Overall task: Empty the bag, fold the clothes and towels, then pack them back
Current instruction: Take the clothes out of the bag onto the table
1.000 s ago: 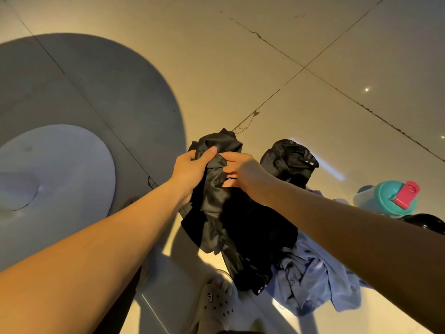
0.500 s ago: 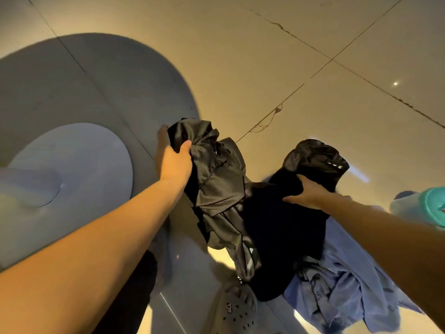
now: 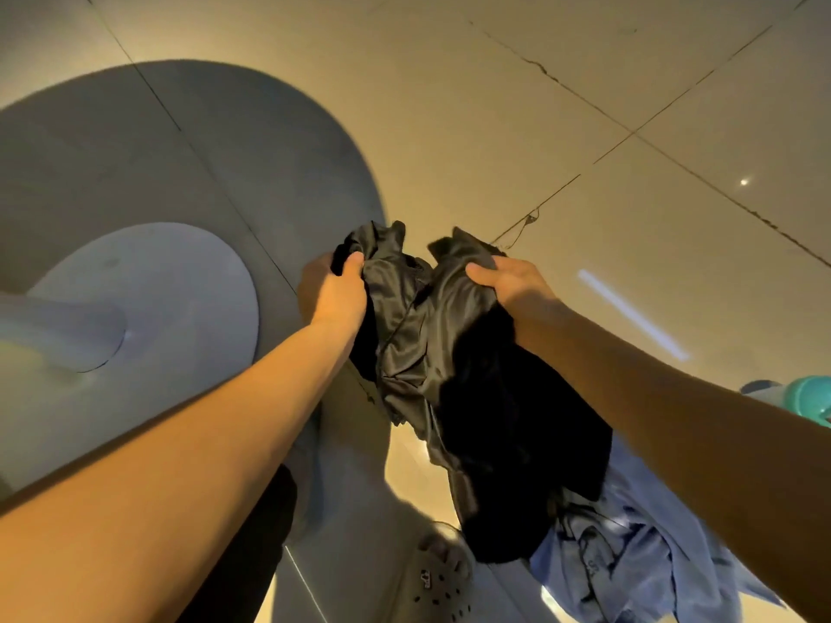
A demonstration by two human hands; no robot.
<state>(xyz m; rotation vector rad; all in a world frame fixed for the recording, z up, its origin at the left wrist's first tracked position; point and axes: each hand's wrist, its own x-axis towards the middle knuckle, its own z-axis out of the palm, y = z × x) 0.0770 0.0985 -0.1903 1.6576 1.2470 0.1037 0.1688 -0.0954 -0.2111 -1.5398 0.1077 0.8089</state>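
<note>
A shiny black garment (image 3: 431,353) hangs bunched in the air in front of me, above the tiled floor. My left hand (image 3: 335,292) grips its upper left edge. My right hand (image 3: 512,281) grips its upper right edge, a short gap away from the left one. The cloth droops down to a crumpled light blue shirt (image 3: 629,550) that lies on the floor at lower right. No bag shows in this view.
A round grey table base (image 3: 148,290) with its post stands on the floor at left, inside a large round shadow. A teal-lidded bottle (image 3: 809,397) sits at the right edge. My foot in a pale clog (image 3: 438,577) is at the bottom.
My right hand has left the dark bundle on the floor and come up to grip the black garment beside my left hand. The garment is now held up by both hands.
</note>
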